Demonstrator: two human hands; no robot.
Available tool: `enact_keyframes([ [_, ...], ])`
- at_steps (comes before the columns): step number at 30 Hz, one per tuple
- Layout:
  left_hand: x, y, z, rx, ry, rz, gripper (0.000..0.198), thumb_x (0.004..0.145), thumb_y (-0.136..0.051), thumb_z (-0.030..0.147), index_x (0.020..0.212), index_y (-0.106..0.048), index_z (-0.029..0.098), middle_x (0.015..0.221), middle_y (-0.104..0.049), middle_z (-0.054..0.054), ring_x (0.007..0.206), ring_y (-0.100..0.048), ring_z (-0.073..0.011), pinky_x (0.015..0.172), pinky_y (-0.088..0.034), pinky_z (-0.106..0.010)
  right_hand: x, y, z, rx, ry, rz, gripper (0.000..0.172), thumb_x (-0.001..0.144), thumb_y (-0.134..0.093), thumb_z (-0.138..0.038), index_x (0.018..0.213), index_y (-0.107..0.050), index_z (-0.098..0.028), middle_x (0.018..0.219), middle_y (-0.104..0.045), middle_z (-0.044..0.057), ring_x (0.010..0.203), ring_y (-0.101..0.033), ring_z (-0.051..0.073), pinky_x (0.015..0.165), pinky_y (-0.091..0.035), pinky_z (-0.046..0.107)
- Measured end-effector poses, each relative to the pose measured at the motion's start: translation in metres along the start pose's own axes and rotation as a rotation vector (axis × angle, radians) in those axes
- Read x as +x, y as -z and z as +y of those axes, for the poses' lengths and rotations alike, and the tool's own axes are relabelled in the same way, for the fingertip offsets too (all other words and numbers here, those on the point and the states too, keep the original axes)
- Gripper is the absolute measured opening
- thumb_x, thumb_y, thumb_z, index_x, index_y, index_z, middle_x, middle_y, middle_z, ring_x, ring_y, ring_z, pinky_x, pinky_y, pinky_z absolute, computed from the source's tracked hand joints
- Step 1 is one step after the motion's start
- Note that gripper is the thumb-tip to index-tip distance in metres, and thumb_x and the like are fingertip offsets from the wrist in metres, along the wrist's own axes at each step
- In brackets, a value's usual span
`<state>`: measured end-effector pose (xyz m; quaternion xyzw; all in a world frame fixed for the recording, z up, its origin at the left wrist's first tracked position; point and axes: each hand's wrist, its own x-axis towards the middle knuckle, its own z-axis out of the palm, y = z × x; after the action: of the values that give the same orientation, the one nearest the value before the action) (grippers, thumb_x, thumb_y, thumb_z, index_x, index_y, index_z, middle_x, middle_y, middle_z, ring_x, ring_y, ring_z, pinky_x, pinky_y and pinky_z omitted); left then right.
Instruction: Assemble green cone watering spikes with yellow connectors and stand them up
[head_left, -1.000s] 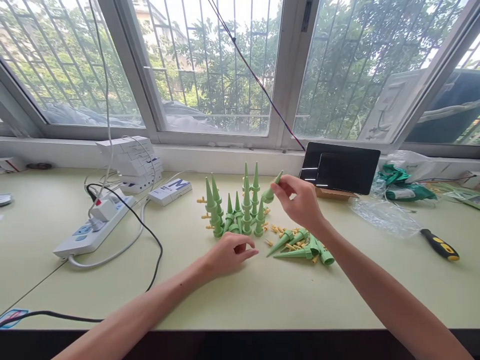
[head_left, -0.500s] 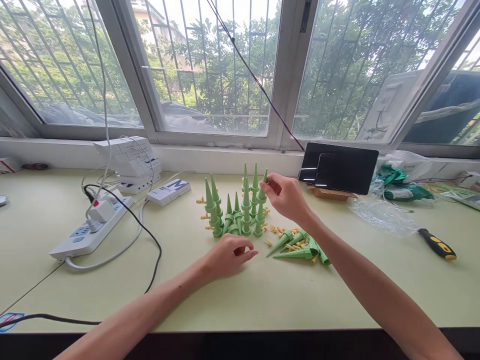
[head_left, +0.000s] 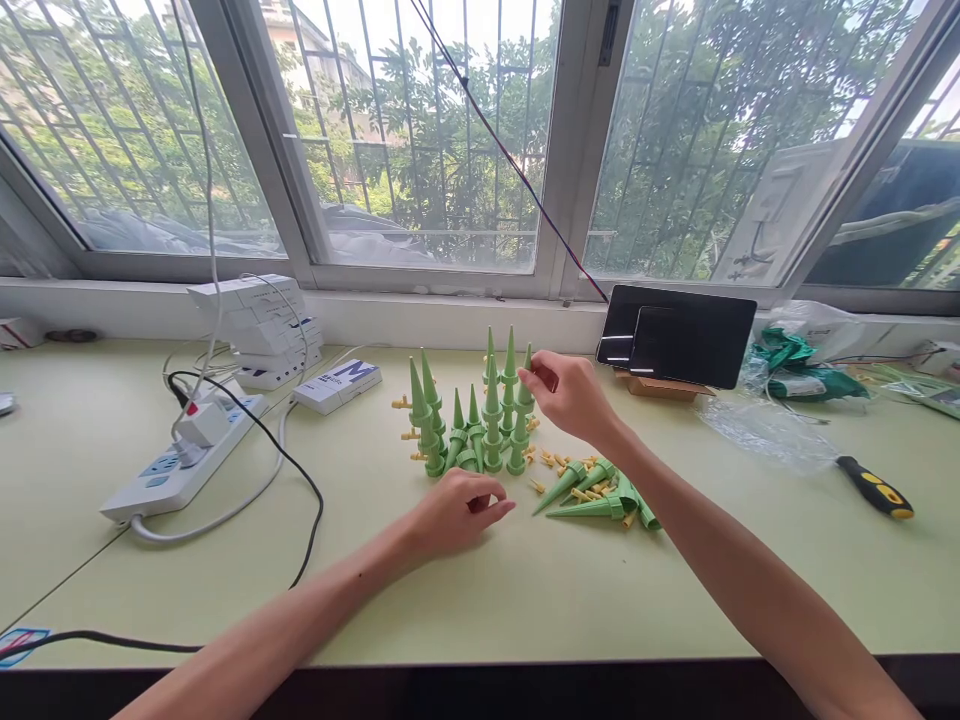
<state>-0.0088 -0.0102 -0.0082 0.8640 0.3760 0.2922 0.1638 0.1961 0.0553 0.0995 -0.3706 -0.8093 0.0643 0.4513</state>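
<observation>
With the fingers of my right hand (head_left: 566, 392) I pinch a green watering spike (head_left: 525, 386) on the right side of the group, where it sits upright on top of another. The other green spikes (head_left: 426, 410) stand point-up in stacked columns, several with small yellow valves (head_left: 402, 403) sticking out sideways. My left hand (head_left: 457, 508) lies on the table in front of them, its thumb and fingers apart and loosely curled, with nothing seen in it. Between the columns a few spikes (head_left: 456, 430) lean together, partly hidden behind my left hand.
A pile of loose green spikes (head_left: 592, 505) and yellow valves (head_left: 596, 488) lies under my right forearm. Around it are a black tablet (head_left: 679, 335), a screwdriver (head_left: 874, 488) and plastic wrap (head_left: 765, 430). At left are a power strip (head_left: 180, 465), cables and white boxes (head_left: 259, 330).
The spike in my right hand has shifted slightly left and down onto the column. My left hand has stayed where it was.
</observation>
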Motion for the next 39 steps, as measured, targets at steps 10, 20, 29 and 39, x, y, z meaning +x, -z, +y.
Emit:
enact_keyframes([
  [10, 0.0, 0.0, -0.001, 0.004, -0.024, -0.01, 0.026, 0.092, -0.056, 0.027, 0.075, -0.069, 0.014, 0.053, -0.048, 0.003, 0.048, -0.035, -0.0073, 0.052, -0.032, -0.021, -0.007, -0.006, 0.005, 0.008, -0.021, -0.036, 0.029, 0.092, -0.052, -0.033, 0.067, -0.047, -0.019, 0.056, -0.047, -0.004, 0.052, -0.036, 0.01, 0.055, -0.03, 0.025],
  [20, 0.0, 0.001, -0.003, 0.014, -0.046, -0.009, 0.027, 0.092, -0.055, 0.026, 0.073, -0.069, 0.014, 0.052, -0.047, 0.003, 0.048, -0.035, -0.0073, 0.05, -0.032, -0.02, -0.011, -0.007, 0.003, 0.084, -0.04, -0.039, 0.027, 0.093, -0.051, -0.032, 0.069, -0.046, -0.019, 0.056, -0.046, -0.004, 0.052, -0.036, 0.01, 0.054, -0.031, 0.024],
  [29, 0.0, 0.0, -0.004, 0.041, -0.015, -0.008, 0.027, 0.091, -0.055, 0.026, 0.072, -0.069, 0.015, 0.051, -0.046, 0.004, 0.048, -0.035, -0.0074, 0.051, -0.032, -0.02, -0.009, -0.009, 0.003, 0.111, -0.042, -0.055, 0.029, 0.093, -0.051, -0.033, 0.068, -0.045, -0.019, 0.056, -0.047, -0.004, 0.052, -0.038, 0.01, 0.054, -0.032, 0.024],
  [39, -0.002, 0.0, -0.004, 0.037, -0.03, -0.01, 0.029, 0.092, -0.054, 0.026, 0.07, -0.067, 0.014, 0.049, -0.047, 0.003, 0.047, -0.035, -0.0073, 0.049, -0.031, -0.02, -0.006, -0.011, 0.0, 0.089, -0.025, -0.093, 0.027, 0.091, -0.051, -0.028, 0.067, -0.042, -0.02, 0.056, -0.047, -0.004, 0.051, -0.037, 0.01, 0.053, -0.029, 0.024],
])
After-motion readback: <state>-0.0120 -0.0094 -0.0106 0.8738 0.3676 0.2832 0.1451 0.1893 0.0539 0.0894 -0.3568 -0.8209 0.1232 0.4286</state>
